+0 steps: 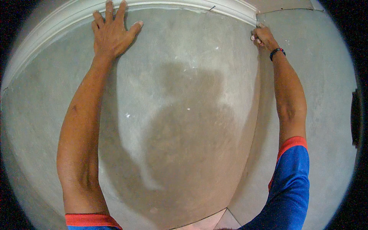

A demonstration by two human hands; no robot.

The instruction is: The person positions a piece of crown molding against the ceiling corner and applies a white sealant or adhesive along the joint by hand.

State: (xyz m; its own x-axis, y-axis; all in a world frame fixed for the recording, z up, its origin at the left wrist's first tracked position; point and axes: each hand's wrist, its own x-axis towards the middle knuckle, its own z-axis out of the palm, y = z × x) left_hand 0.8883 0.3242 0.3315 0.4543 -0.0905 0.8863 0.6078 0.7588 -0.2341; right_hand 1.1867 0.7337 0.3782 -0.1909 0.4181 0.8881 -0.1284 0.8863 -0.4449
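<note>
A white cornice moulding [172, 5] runs along the top of a grey plastered wall [184, 42]. My left hand [111, 36] lies flat with spread fingers, its palm on the wall and its fingertips over the moulding at the upper left. At the moulding's right end, by the corner of the two walls, my right hand [264, 37] is closed with curled fingers. Whatever it may grip is too small and hidden to make out. A dark nail [212, 8] sticks out of the moulding's lower edge between my hands.
A second grey wall [326, 69] meets the first at the right corner. Thin dark nails or a line run along its top edge. A dark object [354, 119] is at the far right rim. Tiled floor [214, 221] shows at the bottom. My shadow falls across the wall.
</note>
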